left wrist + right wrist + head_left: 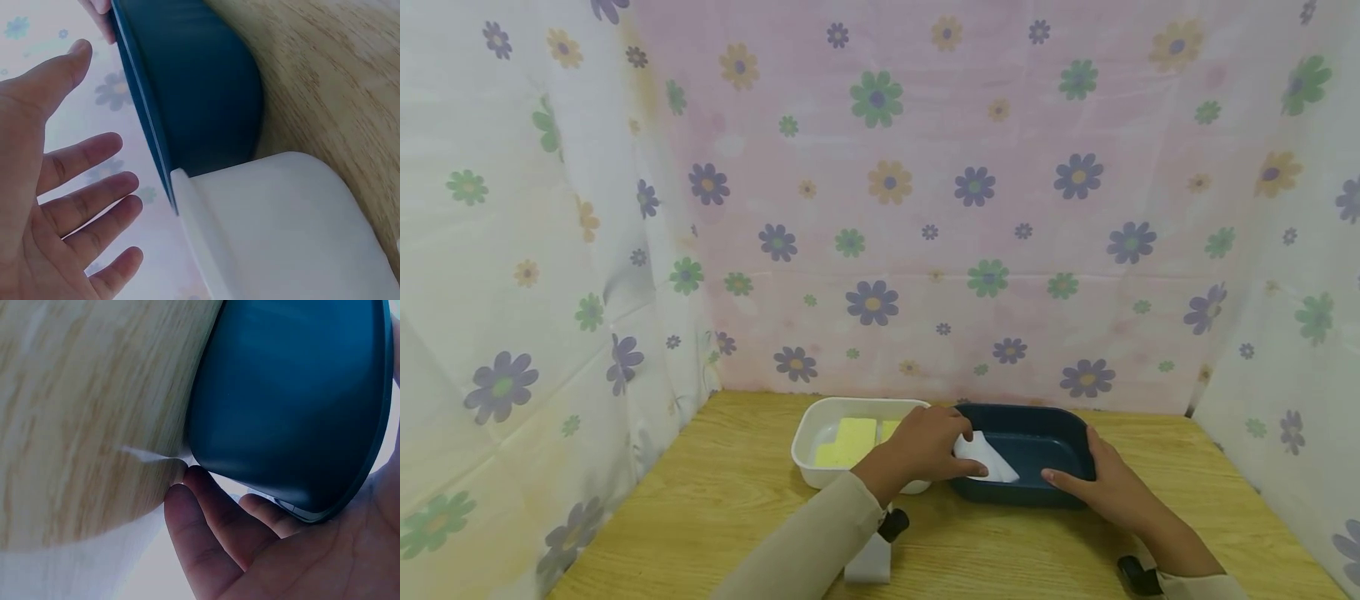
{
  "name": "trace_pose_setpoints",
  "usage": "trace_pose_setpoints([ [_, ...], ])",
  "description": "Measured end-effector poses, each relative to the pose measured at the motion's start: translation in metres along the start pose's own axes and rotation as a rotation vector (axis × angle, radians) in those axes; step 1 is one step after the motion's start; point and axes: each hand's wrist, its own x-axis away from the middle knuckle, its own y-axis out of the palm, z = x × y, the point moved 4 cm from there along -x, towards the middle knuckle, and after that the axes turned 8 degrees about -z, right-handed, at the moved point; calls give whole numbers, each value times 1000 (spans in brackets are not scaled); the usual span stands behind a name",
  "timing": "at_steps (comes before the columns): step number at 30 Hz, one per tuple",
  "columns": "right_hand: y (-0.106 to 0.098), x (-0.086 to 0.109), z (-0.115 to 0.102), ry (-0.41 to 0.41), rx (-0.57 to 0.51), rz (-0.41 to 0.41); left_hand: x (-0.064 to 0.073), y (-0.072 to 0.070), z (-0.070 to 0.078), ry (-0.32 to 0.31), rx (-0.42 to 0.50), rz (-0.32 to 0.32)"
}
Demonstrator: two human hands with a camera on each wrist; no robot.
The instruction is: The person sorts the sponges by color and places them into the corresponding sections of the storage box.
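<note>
The left hand [934, 442] hovers over the near-left part of the dark blue container [1037, 454], its thumb and fingers spread apart and gripping nothing, as the left wrist view shows. Just below its fingertips, inside that container, lies a folded white piece [994, 463], perhaps cloth or paper; whether the fingertips touch it, I cannot tell. The right hand [1105, 482] is clamped on the container's right end, thumb over the near rim and fingers around the outside.

To the left of the left hand, and partly behind it, stands a white container [817, 477], touching or nearly touching the blue one. Yellow blocks [856, 437] that look like sponges lie in it, one partly hidden by the left hand. Nearer the person than the left hand, beside the sleeve [808, 542], is a pale object [870, 560], partly covered. Both containers stand on the wooden tabletop [1000, 550], and beyond both hands hangs a flowered curtain [910, 208].
</note>
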Motion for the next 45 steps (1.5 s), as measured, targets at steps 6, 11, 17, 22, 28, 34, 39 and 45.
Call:
trace_pose_setpoints([
  [6, 1, 0, 0, -6, 1, -2, 15, -6, -4, 20, 16, 30],
  [11, 0, 1, 0, -13, -1, 7, 28, -10, -11, 31, 27, 61],
  [17, 0, 1, 0, -19, -2, 9, 43, -12, -18, 61, 41, 108],
  [22, 0, -1, 2, -10, 2, 5, 57, -17, -22, 71, 67, 136],
  [28, 0, -2, 1, -7, 6, 8, 73, -20, -29, 43, 113, 138],
  [34, 0, -1, 1, -7, 5, 17, 89, -23, -34, 63, 142, 205],
  [39, 1, -1, 2, -6, 6, 21, 103, -20, -41, 45, 201, 215],
  [45, 1, -2, 1, -9, -2, 23, 124, -14, -51, 57, 240, 265],
])
